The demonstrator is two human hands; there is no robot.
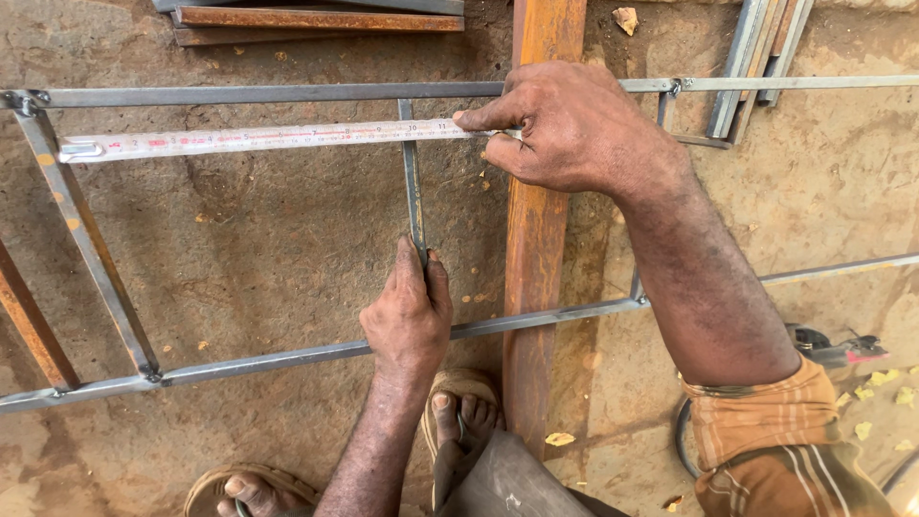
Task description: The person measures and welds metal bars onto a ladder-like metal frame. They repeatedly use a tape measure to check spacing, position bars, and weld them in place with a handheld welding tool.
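Right hand pinching tape measure flat along top rail of frame on dirt floor; left hand gripping loose upright bar. Likely to misread if bar tilts or tape hook slips.

No packages, labels, signs or screens appear on the dirt floor or on the metal frame lying across it.
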